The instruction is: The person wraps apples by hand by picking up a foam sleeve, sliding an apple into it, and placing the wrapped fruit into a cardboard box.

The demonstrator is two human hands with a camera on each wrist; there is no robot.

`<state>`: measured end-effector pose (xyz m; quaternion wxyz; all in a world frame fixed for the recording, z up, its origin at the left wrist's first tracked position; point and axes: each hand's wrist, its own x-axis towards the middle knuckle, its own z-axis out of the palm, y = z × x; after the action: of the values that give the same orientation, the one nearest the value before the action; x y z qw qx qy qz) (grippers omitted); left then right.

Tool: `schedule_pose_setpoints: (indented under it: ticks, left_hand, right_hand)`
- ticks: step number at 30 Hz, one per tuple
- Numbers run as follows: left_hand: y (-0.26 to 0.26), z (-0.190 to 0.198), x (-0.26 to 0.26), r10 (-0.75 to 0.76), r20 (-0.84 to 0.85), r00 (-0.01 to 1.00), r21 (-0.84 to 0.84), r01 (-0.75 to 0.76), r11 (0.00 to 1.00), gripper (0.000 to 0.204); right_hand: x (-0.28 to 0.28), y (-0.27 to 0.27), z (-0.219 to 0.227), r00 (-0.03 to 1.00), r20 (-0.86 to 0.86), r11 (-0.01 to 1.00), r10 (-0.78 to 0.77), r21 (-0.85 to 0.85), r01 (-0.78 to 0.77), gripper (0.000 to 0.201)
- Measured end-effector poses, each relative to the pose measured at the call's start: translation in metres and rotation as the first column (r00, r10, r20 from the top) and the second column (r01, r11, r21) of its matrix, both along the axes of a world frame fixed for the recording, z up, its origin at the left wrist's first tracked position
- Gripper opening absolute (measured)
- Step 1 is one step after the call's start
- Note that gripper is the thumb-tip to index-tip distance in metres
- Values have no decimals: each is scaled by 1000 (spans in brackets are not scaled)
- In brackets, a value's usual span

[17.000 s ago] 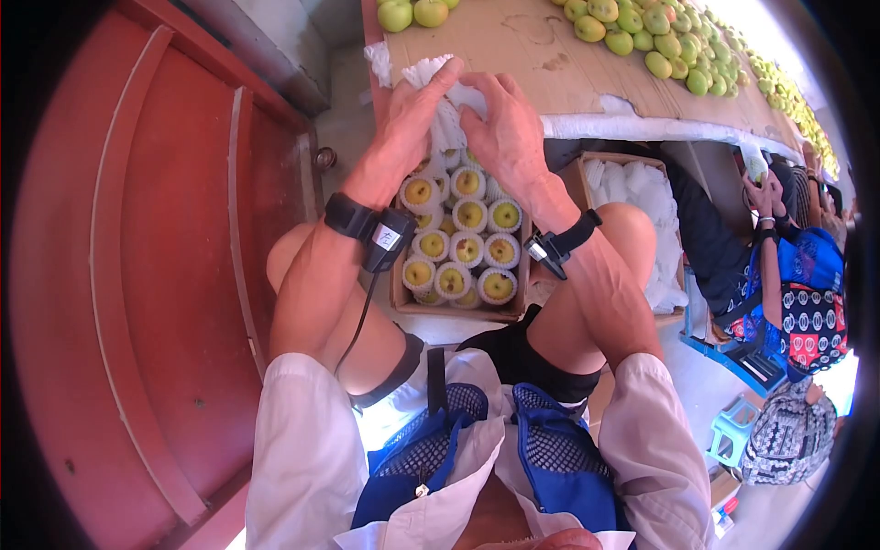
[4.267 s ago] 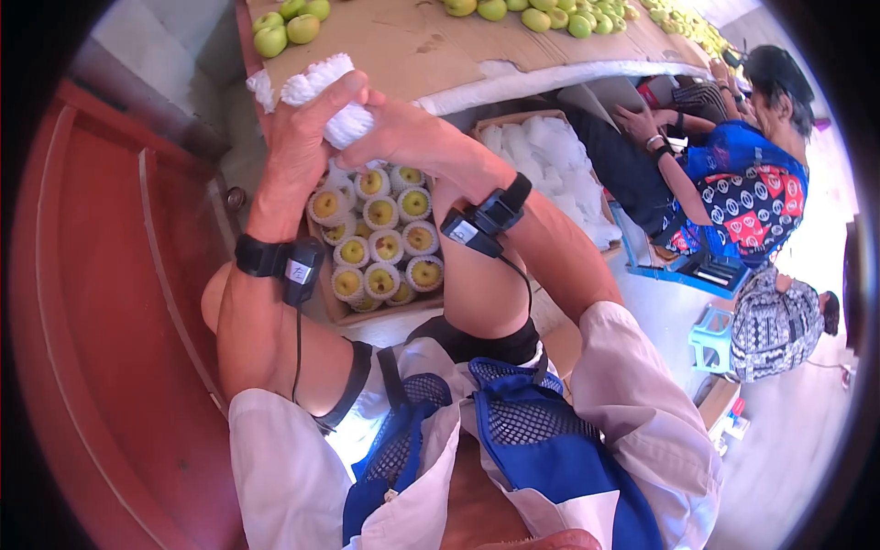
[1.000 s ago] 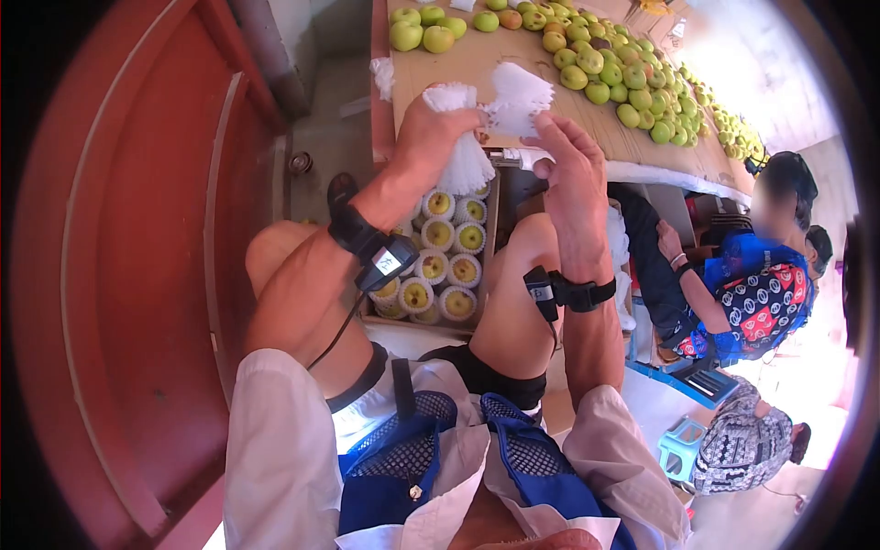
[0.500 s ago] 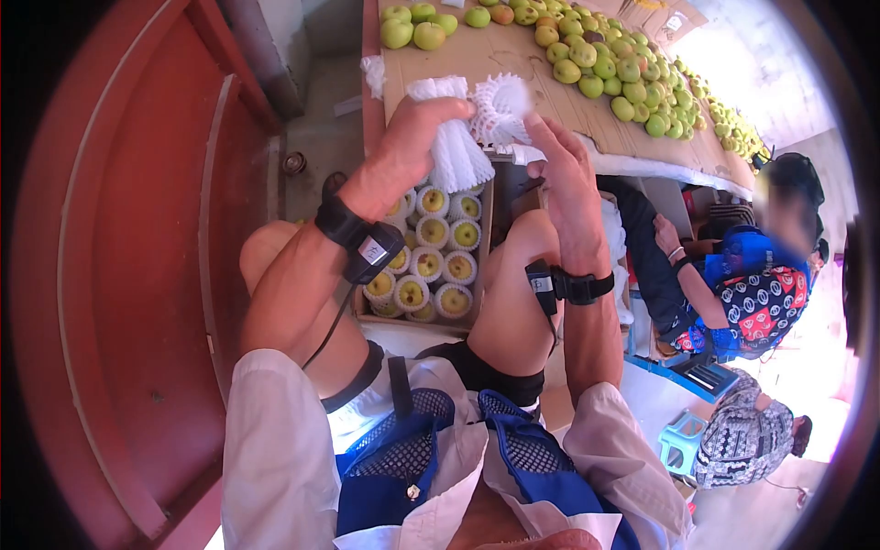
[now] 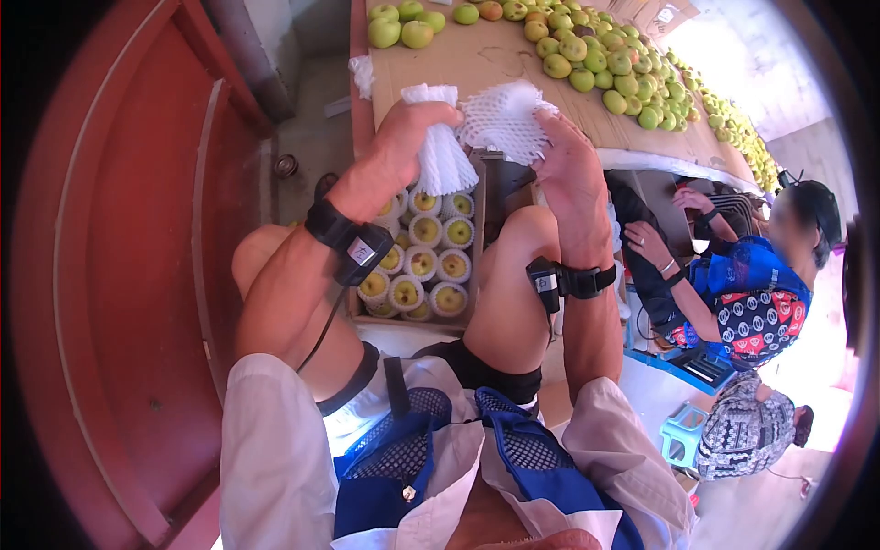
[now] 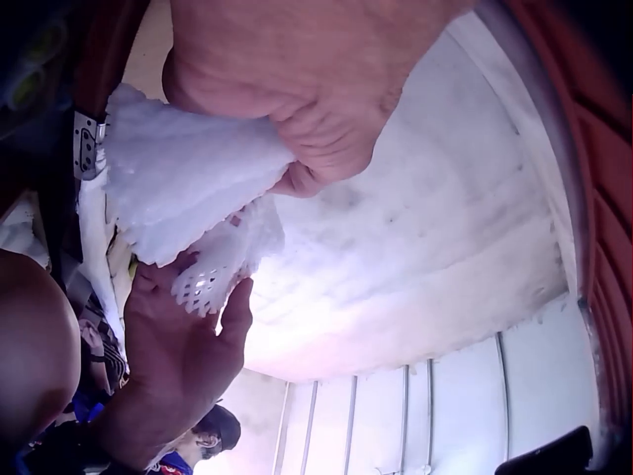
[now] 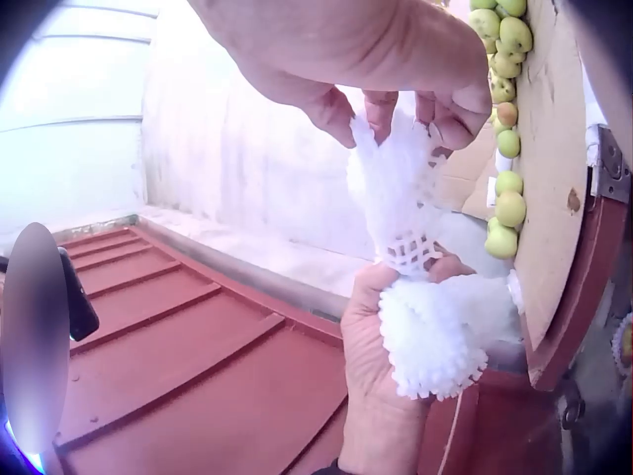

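My left hand (image 5: 396, 145) grips a bundle of white foam fruit nets (image 5: 446, 163) above the near edge of the table. With its fingertips, my right hand (image 5: 570, 167) pinches a single foam net (image 5: 504, 117), whose mesh is stretched wide between the two hands. In the right wrist view this net (image 7: 391, 198) hangs from the right fingers, its lower end at the bundle (image 7: 432, 338). The left wrist view shows the bundle (image 6: 188, 176) coming out of the left fist. Below the hands, apples (image 5: 423, 262) in foam nets stand in a cardboard box (image 5: 479, 206) between my knees.
A cardboard-covered table (image 5: 486, 60) bears a large pile of loose green apples (image 5: 632, 78) and a small group (image 5: 401, 26) at its left corner. A red door (image 5: 137, 275) stands on the left. On the right another person (image 5: 747, 293) sits near a blue stool (image 5: 683, 433).
One second ago the single net was bunched; half a second ago it was a round ring, and now it is spread broad toward my right hand. Earlier, both hands were together at one white bundle.
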<state>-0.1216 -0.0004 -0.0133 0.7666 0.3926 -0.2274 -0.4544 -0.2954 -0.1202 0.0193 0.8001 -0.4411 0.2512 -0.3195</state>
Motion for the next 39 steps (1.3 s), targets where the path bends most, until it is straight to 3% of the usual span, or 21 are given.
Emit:
schedule_pose_setpoints:
  ticks: [5,8,11,14,17,20,23,26,29,35,39]
  left_hand:
    - [-3,-1,-1,-9,-45,999,64,12,998,19]
    - [-4,3,-2,139,52,989,0,-139,990,21]
    - [-8,0,1,249,203,947,-166,-217,962,24]
    - [-5,-2,0,172,548,818,-10,-200,980,27]
    - [-1,1,-3,52,495,867,31,-78,996,28]
    - [-3,1,7,122,491,863,-30,-123,992,31]
    - [-4,6,12,162,508,846,-87,-137,987,30]
    - [-4,12,15,168,461,872,-147,-112,983,31]
    - [2,22,18,82,527,846,-68,-55,996,33]
    - [9,36,27,-70,666,742,97,7,995,34]
    - [9,29,19,-48,651,758,101,-24,995,34]
  right_hand:
    - [-2,-10,-12,999,-16,999,-35,-8,35,19]
    - [-5,5,-3,965,-173,891,-197,-443,102,19]
    - [1,-8,-19,907,-177,712,-383,-682,168,20]
    - [1,-12,-23,911,-203,799,-359,-571,188,25]
    - [-1,-10,-20,910,-181,771,-372,-606,195,25]
    - [-4,-6,-12,882,-205,651,-425,-746,140,22]
    - [-5,-2,-2,859,-219,423,-463,-906,-3,18]
    - [-2,5,6,849,-230,335,-476,-940,-66,16]
    - [0,6,1,853,-204,194,-481,-973,-124,16]
    - [4,10,0,845,-278,160,-457,-960,-229,16]
    - [9,19,3,849,-305,128,-431,-952,-277,16]
